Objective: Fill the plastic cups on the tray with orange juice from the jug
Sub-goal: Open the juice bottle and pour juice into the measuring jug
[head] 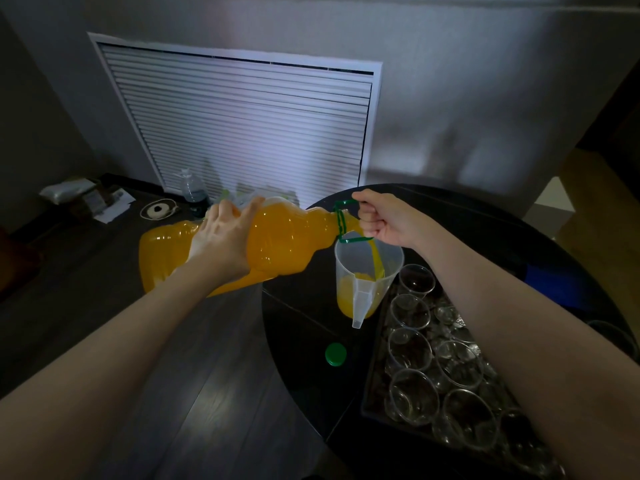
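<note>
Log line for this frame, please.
step: filling jug from bottle | left hand: on bottle body | right hand: grips bottle handle | cups: empty | cap: on table

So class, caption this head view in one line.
Both hands tip the juice bottle, pouring into the jug beside empty cups.

Room dim overall. Light is admitted through the white slatted window blind [242, 126], bluish and brightest at its centre. A soft sheen is cast on the dark wooden floor [207, 393]. Corners are darkened and straight lines bowed by the wide lens; the far left clutter is perhaps slightly blurred.
</note>
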